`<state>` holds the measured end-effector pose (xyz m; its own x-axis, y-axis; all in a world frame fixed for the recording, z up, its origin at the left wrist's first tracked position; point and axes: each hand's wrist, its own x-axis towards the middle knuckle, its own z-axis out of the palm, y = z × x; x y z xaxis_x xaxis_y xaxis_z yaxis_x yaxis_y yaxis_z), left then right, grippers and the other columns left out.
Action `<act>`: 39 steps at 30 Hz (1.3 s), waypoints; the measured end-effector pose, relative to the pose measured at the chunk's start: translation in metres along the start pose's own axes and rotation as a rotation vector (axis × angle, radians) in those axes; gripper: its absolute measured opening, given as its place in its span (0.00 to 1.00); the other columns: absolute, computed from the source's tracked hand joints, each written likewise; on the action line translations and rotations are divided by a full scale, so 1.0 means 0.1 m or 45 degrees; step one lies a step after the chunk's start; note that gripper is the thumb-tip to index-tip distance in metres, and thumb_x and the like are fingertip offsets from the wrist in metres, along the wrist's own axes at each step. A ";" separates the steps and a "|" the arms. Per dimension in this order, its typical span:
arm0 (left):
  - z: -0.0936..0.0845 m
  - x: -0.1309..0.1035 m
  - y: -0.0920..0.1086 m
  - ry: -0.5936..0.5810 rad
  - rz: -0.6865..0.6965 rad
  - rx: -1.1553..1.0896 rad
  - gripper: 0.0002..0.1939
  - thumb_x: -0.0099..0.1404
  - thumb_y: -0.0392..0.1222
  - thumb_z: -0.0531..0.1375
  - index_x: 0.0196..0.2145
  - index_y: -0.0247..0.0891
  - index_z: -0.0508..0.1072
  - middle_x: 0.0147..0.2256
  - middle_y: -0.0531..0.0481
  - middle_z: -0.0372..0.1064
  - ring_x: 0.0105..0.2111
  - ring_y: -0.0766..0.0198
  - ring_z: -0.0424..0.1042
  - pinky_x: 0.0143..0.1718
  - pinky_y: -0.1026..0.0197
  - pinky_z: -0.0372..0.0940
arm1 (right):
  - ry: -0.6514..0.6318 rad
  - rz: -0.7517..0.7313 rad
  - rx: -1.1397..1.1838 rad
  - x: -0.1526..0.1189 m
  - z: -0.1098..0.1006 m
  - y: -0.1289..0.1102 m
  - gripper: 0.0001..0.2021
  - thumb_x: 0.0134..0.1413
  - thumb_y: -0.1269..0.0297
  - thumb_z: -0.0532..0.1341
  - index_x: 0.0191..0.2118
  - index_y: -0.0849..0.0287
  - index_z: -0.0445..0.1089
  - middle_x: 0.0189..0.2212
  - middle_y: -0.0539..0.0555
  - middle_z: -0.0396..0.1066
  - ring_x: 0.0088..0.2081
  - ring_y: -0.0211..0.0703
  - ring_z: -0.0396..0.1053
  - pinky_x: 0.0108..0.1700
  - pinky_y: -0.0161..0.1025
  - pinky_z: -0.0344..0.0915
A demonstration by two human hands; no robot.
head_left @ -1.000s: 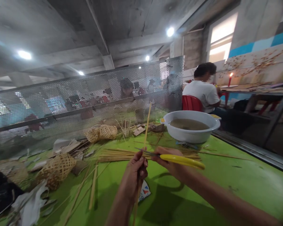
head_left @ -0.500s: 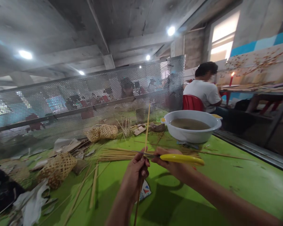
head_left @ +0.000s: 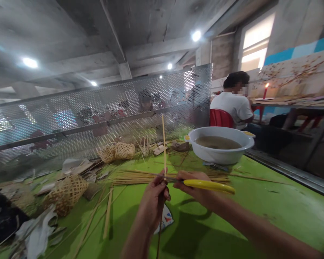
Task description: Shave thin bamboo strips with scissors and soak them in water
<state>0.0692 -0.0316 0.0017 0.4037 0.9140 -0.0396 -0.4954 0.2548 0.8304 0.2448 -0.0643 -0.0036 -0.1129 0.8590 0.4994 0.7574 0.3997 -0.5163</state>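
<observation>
Head view: in the left hand (head_left: 154, 196), a strip (head_left: 164, 144) is pinched near upright above the tabletop (head_left: 286, 205). It is crossed at the fingertips by the blade of a yellow-handled tool (head_left: 209, 185), gripped nearly level by the right hand (head_left: 193, 176), just beside.

From where I'm standing, I can't make out a single word or number for certain. The one piece of print that catches my eye is on a white scrap (head_left: 166, 220) on the green table (head_left: 232, 219), partly hidden behind the left hand (head_left: 155, 196) and wrist. It carries a red and blue mark, with what look like traces of blue lettering by it, too small and blurred for me to read.
</observation>
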 end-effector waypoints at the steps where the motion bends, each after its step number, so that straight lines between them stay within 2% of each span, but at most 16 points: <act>1: 0.00 0.00 0.00 -0.001 0.004 0.001 0.23 0.47 0.36 0.71 0.43 0.34 0.77 0.24 0.58 0.61 0.17 0.77 0.57 0.19 0.70 0.55 | 0.002 -0.003 -0.010 0.00 0.00 0.01 0.15 0.62 0.50 0.56 0.32 0.55 0.68 0.25 0.47 0.70 0.25 0.38 0.64 0.27 0.34 0.54; 6: -0.01 0.01 -0.01 -0.036 -0.015 0.004 0.24 0.47 0.37 0.71 0.45 0.35 0.77 0.24 0.57 0.63 0.17 0.77 0.58 0.19 0.70 0.55 | 0.160 0.062 -0.090 0.03 -0.03 0.04 0.18 0.64 0.49 0.52 0.30 0.56 0.66 0.23 0.49 0.68 0.25 0.39 0.64 0.26 0.34 0.53; 12: -0.03 0.03 0.01 0.007 0.043 0.019 0.23 0.45 0.36 0.71 0.42 0.34 0.78 0.22 0.58 0.63 0.17 0.76 0.57 0.20 0.70 0.55 | -0.003 -0.031 -0.041 0.00 0.02 -0.03 0.16 0.63 0.50 0.55 0.31 0.55 0.69 0.24 0.47 0.70 0.25 0.38 0.65 0.26 0.33 0.54; 18: -0.05 0.06 -0.05 -0.036 -0.009 0.010 0.24 0.48 0.37 0.70 0.45 0.33 0.76 0.20 0.59 0.61 0.16 0.76 0.56 0.18 0.69 0.53 | 0.180 0.088 -0.070 0.04 -0.06 0.03 0.18 0.64 0.48 0.52 0.31 0.56 0.67 0.24 0.49 0.69 0.26 0.40 0.65 0.28 0.35 0.56; 24: -0.06 0.08 -0.04 0.006 0.004 -0.030 0.21 0.43 0.36 0.70 0.38 0.32 0.76 0.19 0.59 0.61 0.13 0.77 0.52 0.16 0.68 0.47 | 0.020 0.029 -0.010 0.02 0.01 0.00 0.18 0.62 0.47 0.54 0.31 0.54 0.68 0.25 0.51 0.71 0.25 0.42 0.65 0.27 0.37 0.56; 29: -0.02 0.04 -0.01 -0.036 -0.034 -0.019 0.25 0.47 0.36 0.69 0.45 0.31 0.75 0.20 0.59 0.60 0.14 0.78 0.52 0.17 0.68 0.46 | 0.151 0.083 -0.023 0.03 -0.05 -0.03 0.15 0.64 0.51 0.53 0.31 0.54 0.67 0.24 0.50 0.70 0.26 0.41 0.65 0.28 0.37 0.57; 34: -0.03 0.05 -0.02 -0.013 -0.022 -0.055 0.23 0.47 0.36 0.69 0.43 0.32 0.75 0.16 0.61 0.55 0.13 0.77 0.50 0.17 0.68 0.43 | 0.105 0.013 0.063 0.04 -0.06 -0.04 0.18 0.63 0.51 0.53 0.29 0.57 0.66 0.24 0.50 0.68 0.25 0.39 0.64 0.28 0.34 0.56; 39: -0.04 0.05 -0.03 -0.028 -0.015 -0.033 0.25 0.47 0.37 0.70 0.45 0.31 0.75 0.16 0.61 0.56 0.14 0.77 0.51 0.17 0.69 0.43 | 0.127 0.079 -0.052 0.04 -0.07 0.00 0.15 0.63 0.53 0.54 0.29 0.56 0.65 0.24 0.47 0.68 0.25 0.38 0.64 0.27 0.34 0.53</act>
<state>0.0700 -0.0267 -0.0033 0.4263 0.9038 -0.0369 -0.5102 0.2740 0.8152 0.2488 -0.0630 0.0035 -0.0022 0.8449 0.5349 0.7869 0.3316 -0.5205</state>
